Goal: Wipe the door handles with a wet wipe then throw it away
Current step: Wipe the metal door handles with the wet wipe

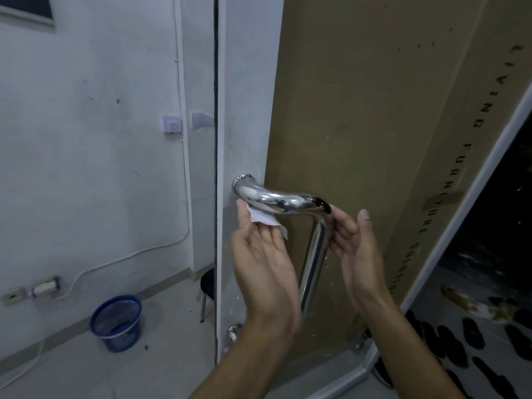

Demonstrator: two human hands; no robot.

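Note:
A chrome pull handle (pixel 288 200) is mounted on a white door (pixel 244 110); it runs out from its upper mount, bends, and drops as a vertical bar. My left hand (pixel 262 260) pinches a white wet wipe (pixel 266 218) between thumb and fingers and holds it against the underside of the handle's top bend, near the mount. My right hand (pixel 354 246) is open beside the handle's corner, its fingertips touching the vertical bar from the right and its thumb raised. The left wrist hides the bar's lower end.
A blue mesh waste bin (pixel 116 323) stands on the floor at lower left, by the wall. A small black stool (pixel 207 286) sits behind the door edge. Brown cardboard (pixel 374 125) covers the door panel. Several dark sandals (pixel 475 335) lie on the floor at right.

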